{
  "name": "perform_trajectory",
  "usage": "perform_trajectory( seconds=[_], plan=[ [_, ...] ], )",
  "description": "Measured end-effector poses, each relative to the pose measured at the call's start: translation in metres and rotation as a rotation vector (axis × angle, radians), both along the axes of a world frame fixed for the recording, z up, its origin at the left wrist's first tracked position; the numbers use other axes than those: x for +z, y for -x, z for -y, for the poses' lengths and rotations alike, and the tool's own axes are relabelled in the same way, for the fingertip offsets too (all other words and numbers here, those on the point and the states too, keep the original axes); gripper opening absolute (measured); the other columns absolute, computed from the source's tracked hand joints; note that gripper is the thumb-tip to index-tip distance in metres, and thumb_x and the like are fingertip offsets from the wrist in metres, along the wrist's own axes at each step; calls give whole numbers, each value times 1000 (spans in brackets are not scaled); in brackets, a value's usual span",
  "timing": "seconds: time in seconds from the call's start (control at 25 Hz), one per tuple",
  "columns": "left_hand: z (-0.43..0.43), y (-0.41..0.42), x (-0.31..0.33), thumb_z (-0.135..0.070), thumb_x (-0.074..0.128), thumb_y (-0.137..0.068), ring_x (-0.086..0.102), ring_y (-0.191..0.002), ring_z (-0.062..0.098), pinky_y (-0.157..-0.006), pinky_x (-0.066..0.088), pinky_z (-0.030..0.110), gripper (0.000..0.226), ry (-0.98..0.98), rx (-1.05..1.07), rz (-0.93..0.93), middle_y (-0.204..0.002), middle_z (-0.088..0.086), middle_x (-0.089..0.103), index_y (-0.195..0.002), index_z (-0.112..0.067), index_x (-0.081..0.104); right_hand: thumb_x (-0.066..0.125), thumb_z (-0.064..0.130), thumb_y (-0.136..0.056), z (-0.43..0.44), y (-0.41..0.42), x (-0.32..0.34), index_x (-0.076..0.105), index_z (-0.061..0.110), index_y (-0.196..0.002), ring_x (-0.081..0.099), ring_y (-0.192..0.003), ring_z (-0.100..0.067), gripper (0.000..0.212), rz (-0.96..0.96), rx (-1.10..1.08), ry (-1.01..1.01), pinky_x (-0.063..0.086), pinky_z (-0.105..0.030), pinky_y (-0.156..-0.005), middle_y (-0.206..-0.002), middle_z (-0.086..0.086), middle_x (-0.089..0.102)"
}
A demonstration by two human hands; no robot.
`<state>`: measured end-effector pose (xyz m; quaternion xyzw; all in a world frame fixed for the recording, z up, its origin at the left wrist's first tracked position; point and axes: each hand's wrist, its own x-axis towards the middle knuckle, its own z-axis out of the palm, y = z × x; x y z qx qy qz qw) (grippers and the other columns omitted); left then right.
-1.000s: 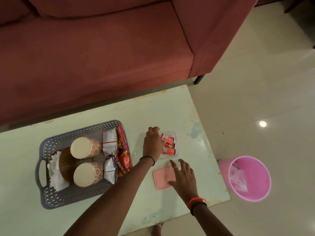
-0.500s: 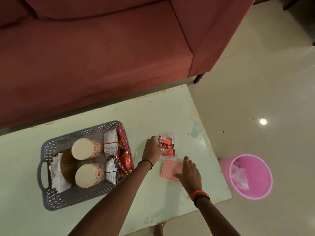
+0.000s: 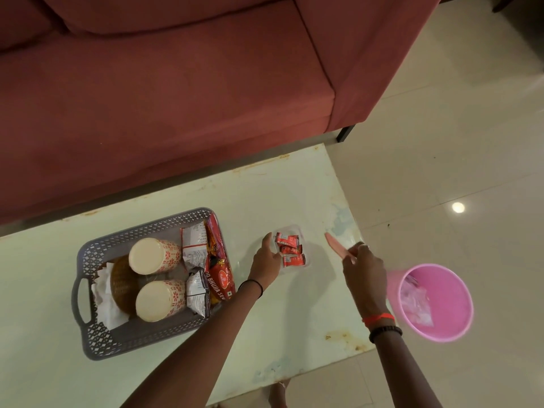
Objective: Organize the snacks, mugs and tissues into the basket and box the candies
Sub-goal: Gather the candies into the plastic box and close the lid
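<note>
Both work near the worktop's (image 3: 294, 319) right edge: left hand (image 3: 266, 260) grips the candy box (image 3: 290, 229), right hand (image 3: 363, 269) pinches the lid (image 3: 335, 245); basket (image 3: 141, 340) nearby.

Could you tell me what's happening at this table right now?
A person is tidying a coffee table. The grey basket already holds two mugs, snack packets and tissues. The left hand holds the edge of the clear box of red candies, while the right hand pinches the pink lid, tilted in the air beside the box, not yet on it.
</note>
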<state>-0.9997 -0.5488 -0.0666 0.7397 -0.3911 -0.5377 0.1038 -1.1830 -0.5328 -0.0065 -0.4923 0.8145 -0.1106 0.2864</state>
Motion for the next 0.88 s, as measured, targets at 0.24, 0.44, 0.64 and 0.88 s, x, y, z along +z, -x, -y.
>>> perform_trajectory(
  seconds=[0.24, 0.44, 0.64, 0.88],
  plan=[
    [-1, 3, 2, -32, 23, -103, 57, -118, 34, -98, 50, 49, 43, 23, 84, -60, -139, 13, 50, -145, -25, 28, 52, -3, -86, -9, -65, -26, 55, 3, -121, 70, -83, -32, 36, -150, 463, 100, 53, -33, -61, -111, -15, 68],
    [3, 8, 4, -44, 29, -99, 59, -115, 35, -94, 53, 49, 48, 75, 65, -49, -137, 12, 53, -141, -21, 36, 67, 3, -76, -26, -78, -51, 58, 9, -125, 56, -122, -34, 51, -283, 578, 62, 49, -52, -95, -135, -14, 56],
    [7, 6, -1, -21, 38, -100, 58, -116, 37, -95, 52, 48, 38, 64, 20, 6, -134, 18, 54, -137, -10, 38, 70, 15, -78, -31, -80, -49, 58, 14, -127, 52, -127, -31, 51, -315, 639, 22, 50, -53, -94, -138, -10, 55],
    [14, 0, -6, -12, 42, -99, 61, -111, 39, -87, 56, 45, 40, 97, -24, 72, -133, 22, 53, -139, -11, 36, 79, 11, -67, -29, -83, -43, 68, 12, -112, 62, -112, -29, 47, -316, 661, -3, 57, -40, -73, -127, -11, 63]
  ],
)
